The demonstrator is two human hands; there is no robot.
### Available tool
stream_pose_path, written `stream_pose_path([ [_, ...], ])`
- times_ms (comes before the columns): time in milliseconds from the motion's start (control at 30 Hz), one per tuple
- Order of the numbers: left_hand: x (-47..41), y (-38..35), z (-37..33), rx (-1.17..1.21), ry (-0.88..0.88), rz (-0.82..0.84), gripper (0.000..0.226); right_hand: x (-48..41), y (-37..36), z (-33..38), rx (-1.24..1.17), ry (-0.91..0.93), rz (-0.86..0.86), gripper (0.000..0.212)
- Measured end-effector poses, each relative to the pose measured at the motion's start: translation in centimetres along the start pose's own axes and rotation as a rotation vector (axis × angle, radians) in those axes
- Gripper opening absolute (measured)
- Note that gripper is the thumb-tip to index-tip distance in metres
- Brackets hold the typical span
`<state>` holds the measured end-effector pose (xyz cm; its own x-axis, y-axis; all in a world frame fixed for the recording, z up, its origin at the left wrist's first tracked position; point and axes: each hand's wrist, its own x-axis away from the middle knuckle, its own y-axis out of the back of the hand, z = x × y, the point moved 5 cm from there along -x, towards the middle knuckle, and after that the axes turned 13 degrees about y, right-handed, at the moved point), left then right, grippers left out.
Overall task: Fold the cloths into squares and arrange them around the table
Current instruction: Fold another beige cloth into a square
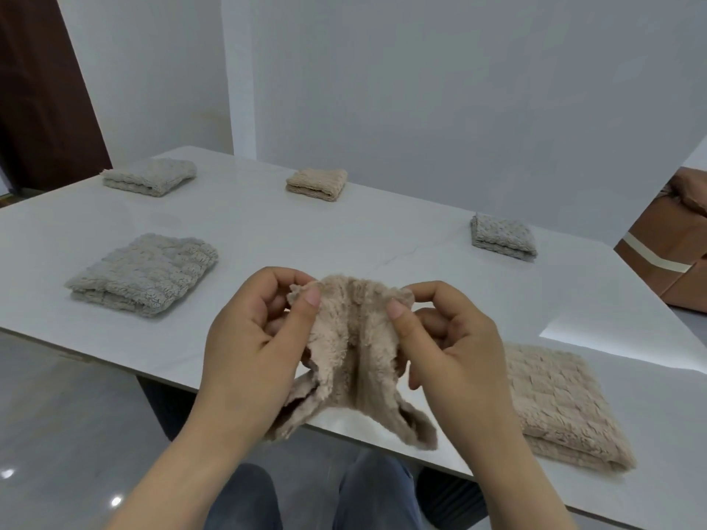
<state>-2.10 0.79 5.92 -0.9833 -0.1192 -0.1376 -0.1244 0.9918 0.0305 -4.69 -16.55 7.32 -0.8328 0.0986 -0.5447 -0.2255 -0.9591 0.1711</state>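
Observation:
A fluffy beige cloth (354,350) hangs crumpled above the near edge of the white table (306,239). My left hand (248,346) pinches its top left corner between thumb and fingers. My right hand (451,350) pinches the top right corner the same way. Several folded cloths lie on the table: a grey one (143,273) at the near left, a pale one (151,175) at the far left, a beige one (317,184) at the far middle, a grey one (503,237) at the far right, and a beige one (562,407) at the near right.
A brown cardboard box (669,254) with a pale tape stripe stands beyond the table's right side. White walls rise behind the table, and a dark door (38,89) is at the far left. My legs in jeans (306,499) show below the table edge.

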Motion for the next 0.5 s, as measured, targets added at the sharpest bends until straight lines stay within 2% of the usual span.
stream_pose_path([
  [133,0.3,-0.9,-0.2,-0.032,0.017,0.078,0.008,0.4,-1.1,0.1,0.003,0.008,0.044,0.005],
  [267,0.9,-1.4,-0.1,0.042,0.064,0.125,0.013,0.5,-1.3,-0.3,0.057,0.016,0.041,0.012],
  [367,1.1,-1.3,0.3,0.101,0.11,0.12,0.018,0.5,-1.2,-0.1,0.008,0.012,0.085,0.015],
  [500,1.3,-0.9,0.7,0.147,0.144,0.123,0.014,0.5,-1.3,0.3,-0.129,0.01,0.193,0.026],
])
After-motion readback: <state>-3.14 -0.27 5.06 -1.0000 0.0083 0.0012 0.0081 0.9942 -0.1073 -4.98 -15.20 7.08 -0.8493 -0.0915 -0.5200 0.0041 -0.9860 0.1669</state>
